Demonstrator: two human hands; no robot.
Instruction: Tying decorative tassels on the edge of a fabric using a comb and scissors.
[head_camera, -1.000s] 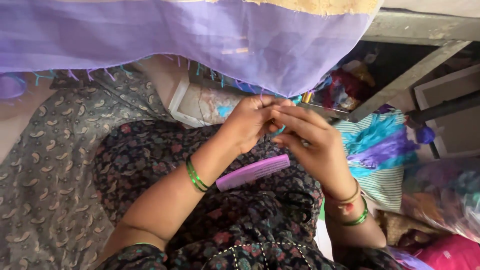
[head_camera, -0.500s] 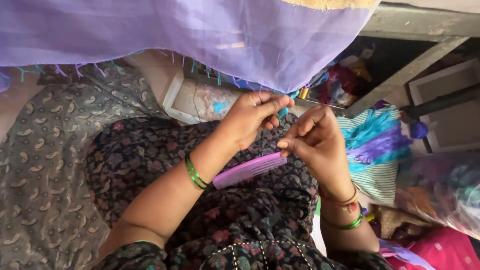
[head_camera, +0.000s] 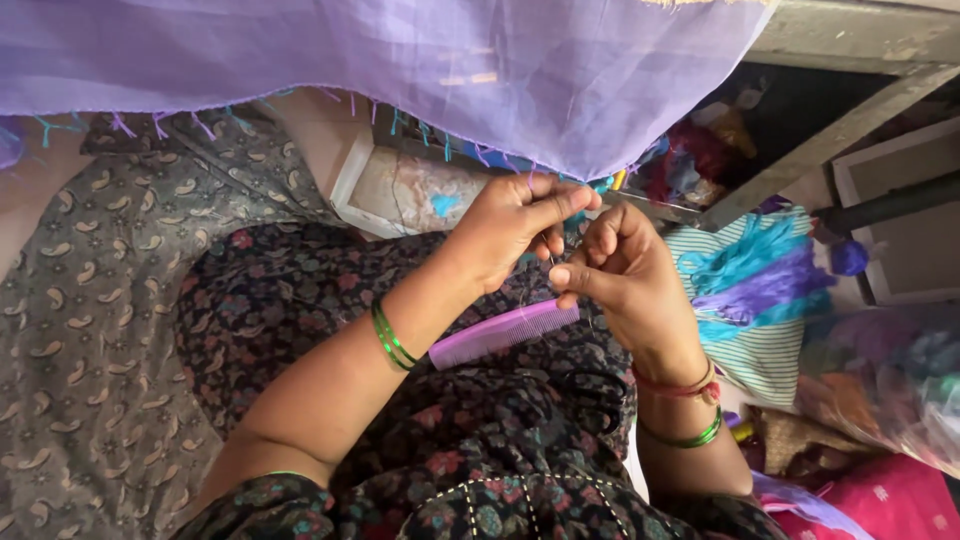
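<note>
A sheer purple cloth (head_camera: 400, 70) with a fringe of teal and purple tassels hangs across the top of the view. My left hand (head_camera: 515, 230) pinches its lower edge between thumb and forefinger. Just to the right and slightly lower, my right hand (head_camera: 620, 275) has its fingertips closed on something thin like a needle (head_camera: 551, 259), pointing up toward the left hand's fingers. It is too small to be sure. A pink comb (head_camera: 500, 335) lies across my lap below both hands. Green bangles sit on both wrists.
Bundles of teal and purple thread (head_camera: 760, 270) lie on a striped cloth at the right. A pale tile or board (head_camera: 410, 190) sits on the floor beyond my knees. Grey metal frame bars (head_camera: 830, 140) cross the upper right. Pink fabric (head_camera: 890, 505) fills the lower right corner.
My right hand has dropped a little away from the cloth's edge and the two hands have drawn slightly apart. The left hand keeps its pinch on the fringe.
</note>
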